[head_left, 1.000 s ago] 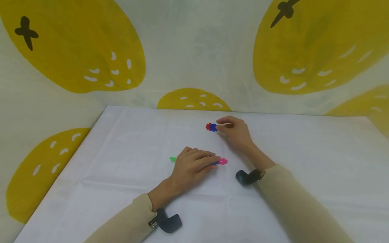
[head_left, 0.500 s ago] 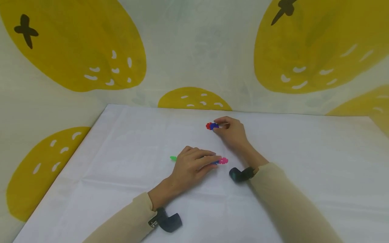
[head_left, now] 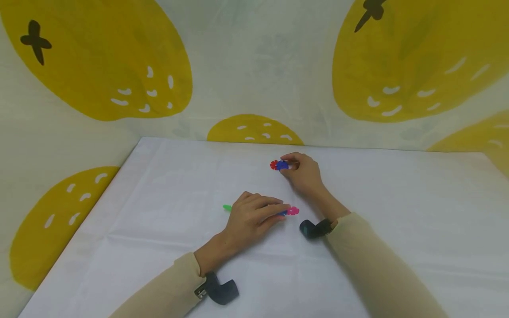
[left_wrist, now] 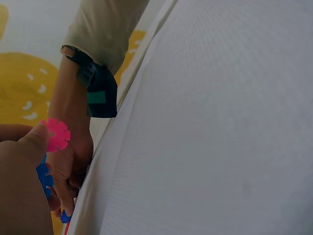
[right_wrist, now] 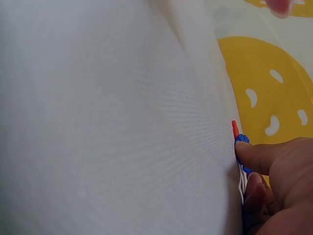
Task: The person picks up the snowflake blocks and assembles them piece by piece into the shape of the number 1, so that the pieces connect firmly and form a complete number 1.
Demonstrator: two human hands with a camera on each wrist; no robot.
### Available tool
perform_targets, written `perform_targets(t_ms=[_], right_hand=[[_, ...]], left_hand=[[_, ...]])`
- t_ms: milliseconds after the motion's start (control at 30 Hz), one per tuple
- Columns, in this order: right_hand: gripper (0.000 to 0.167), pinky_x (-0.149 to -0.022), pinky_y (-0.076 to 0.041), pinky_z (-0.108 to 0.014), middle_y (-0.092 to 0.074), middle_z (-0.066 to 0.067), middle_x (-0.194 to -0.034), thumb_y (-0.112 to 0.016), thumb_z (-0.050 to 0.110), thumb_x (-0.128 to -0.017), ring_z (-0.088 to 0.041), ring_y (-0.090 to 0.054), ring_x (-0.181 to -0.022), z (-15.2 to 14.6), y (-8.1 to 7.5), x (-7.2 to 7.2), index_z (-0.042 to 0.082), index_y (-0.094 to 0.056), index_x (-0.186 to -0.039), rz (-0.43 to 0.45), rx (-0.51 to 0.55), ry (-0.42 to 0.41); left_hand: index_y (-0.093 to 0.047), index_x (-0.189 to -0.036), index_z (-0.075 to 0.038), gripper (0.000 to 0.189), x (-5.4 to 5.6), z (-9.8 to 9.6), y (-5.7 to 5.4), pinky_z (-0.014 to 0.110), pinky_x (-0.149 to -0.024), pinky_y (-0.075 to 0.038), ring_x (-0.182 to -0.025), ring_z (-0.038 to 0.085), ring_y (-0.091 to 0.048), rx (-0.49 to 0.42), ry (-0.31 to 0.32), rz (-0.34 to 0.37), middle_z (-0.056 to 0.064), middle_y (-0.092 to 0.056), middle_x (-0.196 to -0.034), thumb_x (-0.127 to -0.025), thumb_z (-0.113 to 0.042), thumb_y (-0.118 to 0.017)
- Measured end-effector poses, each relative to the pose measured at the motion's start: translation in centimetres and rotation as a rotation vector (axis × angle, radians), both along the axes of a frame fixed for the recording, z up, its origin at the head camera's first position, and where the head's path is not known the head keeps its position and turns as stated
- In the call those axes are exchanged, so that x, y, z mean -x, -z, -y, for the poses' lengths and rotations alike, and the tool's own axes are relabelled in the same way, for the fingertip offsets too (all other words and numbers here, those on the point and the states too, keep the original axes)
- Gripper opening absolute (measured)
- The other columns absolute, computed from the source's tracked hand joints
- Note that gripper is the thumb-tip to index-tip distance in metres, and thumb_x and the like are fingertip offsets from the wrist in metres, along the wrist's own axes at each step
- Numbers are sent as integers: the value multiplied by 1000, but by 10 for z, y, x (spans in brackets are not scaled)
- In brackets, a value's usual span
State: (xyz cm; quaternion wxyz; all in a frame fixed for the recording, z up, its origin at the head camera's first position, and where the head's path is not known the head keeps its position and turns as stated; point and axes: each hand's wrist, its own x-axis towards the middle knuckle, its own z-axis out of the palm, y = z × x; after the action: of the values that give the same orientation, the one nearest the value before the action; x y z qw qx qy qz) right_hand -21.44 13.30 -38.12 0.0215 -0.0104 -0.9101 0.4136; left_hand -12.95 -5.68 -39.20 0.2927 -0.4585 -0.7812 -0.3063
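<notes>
Near the table's middle my left hand (head_left: pixel 254 214) holds a group of plastic snowflake discs. A pink disc (head_left: pixel 293 211) sticks out past its fingertips, and a green disc (head_left: pixel 227 207) shows on the other side, seen nearly edge-on. Between them a blue disc (left_wrist: pixel 45 180) is partly covered by the fingers; anything else under the palm is hidden. Farther back, my right hand (head_left: pixel 304 174) pinches another blue snowflake disc (head_left: pixel 282 164) between thumb and fingers. Against its left side lies a red disc (head_left: pixel 274 165); whether the two are slotted together I cannot tell.
A white cloth (head_left: pixel 167 190) with creases covers the table. Behind and to the left stands a backdrop (head_left: pixel 254 66) printed with yellow fruit. Black wrist cameras sit on the left wrist (head_left: pixel 220 289) and the right wrist (head_left: pixel 314 229).
My right hand has shifted slightly left, and its blue disc now shows its face more fully beside the red one. The left hand and its discs have stayed in place.
</notes>
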Motion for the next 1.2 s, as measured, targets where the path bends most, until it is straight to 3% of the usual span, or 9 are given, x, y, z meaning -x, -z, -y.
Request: perform_targets(t_ms=[267, 600, 800, 1200], right_hand=[[30, -84, -47, -36, -56, -10, -105, -65, 13, -92, -25, -50, -93, -1, -4, -1, 15, -63, -121, 12, -43, -19], [20, -79, -49, -35, -64, -7, -96, -66, 16, -92, -24, -55, -88, -8, -7, -6, 15, -67, -112, -35, -43, -53], [23, -69, -51, -32, -68, -4, -88, -68, 17, -90, -22, -60, -80, -20, -19, -17, 17, -68, -113, -63, -30, -88], [33, -61, -51, -29, -68, -4, -84, -65, 34, -92, -22, -62, -76, -29, -36, -43, 19, -66, -121, 3, 19, -152]], left_hand=[[-73, -112, -19, 33, -1, 0, 0, 24, -78, -41, -98, 8, -63, 2, -2, 23, -4, -70, -102, -80, -22, -78], [-72, -113, -20, 32, -2, 0, 0, 24, -80, -41, -99, 7, -62, 13, -1, 33, -4, -70, -103, -82, -24, -77], [-72, -114, -20, 32, -2, -1, -1, 22, -83, -40, -100, 6, -61, 33, -7, 44, -5, -70, -104, -83, -25, -76], [-73, -111, -20, 29, -1, 0, -1, 24, -78, -43, -98, 7, -63, 26, -10, 14, -5, -70, -101, -82, -23, -76]])
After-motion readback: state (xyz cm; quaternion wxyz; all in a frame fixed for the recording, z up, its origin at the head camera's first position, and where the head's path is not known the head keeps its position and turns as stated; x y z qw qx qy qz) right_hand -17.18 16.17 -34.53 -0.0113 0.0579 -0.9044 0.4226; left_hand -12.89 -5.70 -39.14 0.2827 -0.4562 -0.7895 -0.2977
